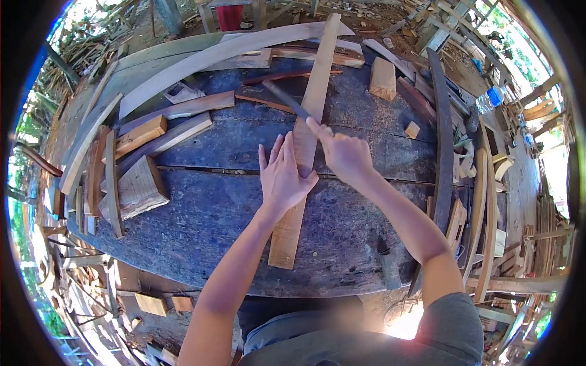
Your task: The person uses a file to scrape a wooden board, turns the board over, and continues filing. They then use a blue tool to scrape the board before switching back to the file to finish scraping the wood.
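Note:
A long, narrow wooden board (284,244) lies lengthwise before me on the dark worktable (210,219). My left hand (282,174) rests on its left side with fingers stretched out, the thumb reaching across the wood. Just right of the board, my right hand (346,152) is closed round the near end of a long grey file-like tool (284,96). The tool slants up and to the left, overlapping the board's left edge near the fingers; its handle is hidden in my grip.
Curved wooden pieces (232,50) arc along the far side. Wood offcuts (141,188) crowd the left, with a metal hand plane (182,93) among them. A wood block (383,79) and sawdust are at right, and a dark curved strip (442,146) lines that side. Beyond is a plastic bottle (489,99).

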`<state>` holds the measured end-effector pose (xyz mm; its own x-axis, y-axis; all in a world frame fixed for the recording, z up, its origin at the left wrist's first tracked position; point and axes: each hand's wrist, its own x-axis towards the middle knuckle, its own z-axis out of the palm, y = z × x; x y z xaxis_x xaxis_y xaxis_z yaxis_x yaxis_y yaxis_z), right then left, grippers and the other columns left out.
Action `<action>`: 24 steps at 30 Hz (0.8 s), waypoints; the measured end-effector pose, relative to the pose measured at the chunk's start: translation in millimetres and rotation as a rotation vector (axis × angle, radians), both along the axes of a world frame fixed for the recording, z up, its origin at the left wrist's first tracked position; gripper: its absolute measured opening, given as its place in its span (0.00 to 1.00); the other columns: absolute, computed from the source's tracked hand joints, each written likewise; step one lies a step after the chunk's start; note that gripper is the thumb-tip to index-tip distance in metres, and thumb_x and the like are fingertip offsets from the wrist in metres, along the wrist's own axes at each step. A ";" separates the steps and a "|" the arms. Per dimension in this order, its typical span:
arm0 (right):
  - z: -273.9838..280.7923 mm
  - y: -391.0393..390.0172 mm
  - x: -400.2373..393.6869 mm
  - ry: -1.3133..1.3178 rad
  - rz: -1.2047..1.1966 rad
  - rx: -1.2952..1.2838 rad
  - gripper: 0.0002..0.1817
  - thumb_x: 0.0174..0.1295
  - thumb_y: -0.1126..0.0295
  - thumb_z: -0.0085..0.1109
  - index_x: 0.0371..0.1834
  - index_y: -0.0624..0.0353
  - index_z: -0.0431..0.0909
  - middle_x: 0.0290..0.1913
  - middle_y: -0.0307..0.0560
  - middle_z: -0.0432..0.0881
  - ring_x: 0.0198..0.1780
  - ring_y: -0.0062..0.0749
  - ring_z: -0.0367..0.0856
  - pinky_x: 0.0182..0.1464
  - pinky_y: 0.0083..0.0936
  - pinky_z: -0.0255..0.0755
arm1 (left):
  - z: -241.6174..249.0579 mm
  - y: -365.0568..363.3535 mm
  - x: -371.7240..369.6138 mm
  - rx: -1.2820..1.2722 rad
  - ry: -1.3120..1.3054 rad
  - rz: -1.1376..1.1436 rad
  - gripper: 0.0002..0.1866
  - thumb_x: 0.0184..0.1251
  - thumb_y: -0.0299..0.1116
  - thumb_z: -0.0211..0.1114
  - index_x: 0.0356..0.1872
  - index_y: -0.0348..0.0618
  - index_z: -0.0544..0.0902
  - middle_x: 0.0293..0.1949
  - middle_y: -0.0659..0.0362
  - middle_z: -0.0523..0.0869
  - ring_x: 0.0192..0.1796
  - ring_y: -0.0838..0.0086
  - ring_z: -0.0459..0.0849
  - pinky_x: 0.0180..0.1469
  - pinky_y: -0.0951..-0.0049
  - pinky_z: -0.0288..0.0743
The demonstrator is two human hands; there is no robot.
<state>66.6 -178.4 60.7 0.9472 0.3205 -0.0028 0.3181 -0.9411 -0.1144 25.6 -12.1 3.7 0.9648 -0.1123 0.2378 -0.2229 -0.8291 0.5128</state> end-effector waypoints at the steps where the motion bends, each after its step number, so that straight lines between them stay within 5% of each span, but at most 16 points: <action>1: 4.5 -0.3 2.2 0.007 -0.006 -0.003 0.26 0.76 0.64 0.42 0.77 0.35 0.65 0.38 0.54 0.89 0.38 0.53 0.90 0.43 0.48 0.84 | -1.1 0.4 -0.4 -0.011 -0.009 -0.009 0.52 0.55 0.45 0.70 0.79 0.36 0.56 0.74 0.45 0.70 0.81 0.56 0.61 0.83 0.46 0.36; 9: 12.5 -2.4 125.6 -0.093 -0.217 0.046 0.26 0.75 0.64 0.39 0.74 0.33 0.69 0.46 0.58 0.89 0.46 0.56 0.89 0.49 0.51 0.82 | -6.0 -0.4 1.8 -0.001 -0.039 0.007 0.52 0.54 0.45 0.71 0.78 0.36 0.56 0.73 0.44 0.71 0.82 0.56 0.59 0.83 0.45 0.36; 14: -8.4 -5.0 44.7 -0.141 -0.104 0.136 0.26 0.76 0.62 0.43 0.76 0.28 0.67 0.41 0.60 0.89 0.40 0.59 0.89 0.45 0.53 0.83 | -10.3 -0.4 2.5 -0.002 -0.050 0.000 0.53 0.53 0.46 0.72 0.78 0.36 0.56 0.73 0.44 0.71 0.82 0.55 0.58 0.83 0.45 0.36; 16: 8.0 -5.0 22.7 0.037 -0.026 0.023 0.27 0.75 0.66 0.40 0.76 0.32 0.67 0.47 0.56 0.89 0.47 0.54 0.89 0.49 0.51 0.83 | -7.3 -0.4 2.0 -0.023 -0.028 -0.007 0.53 0.53 0.46 0.72 0.78 0.37 0.56 0.72 0.44 0.72 0.82 0.55 0.57 0.83 0.45 0.36; 24: 2.3 -8.6 161.2 -0.183 -0.221 0.133 0.25 0.77 0.60 0.38 0.76 0.28 0.66 0.43 0.60 0.88 0.45 0.60 0.88 0.48 0.55 0.82 | -5.3 0.5 0.5 -0.017 -0.039 -0.004 0.52 0.53 0.45 0.72 0.78 0.35 0.57 0.72 0.44 0.72 0.82 0.55 0.56 0.82 0.44 0.36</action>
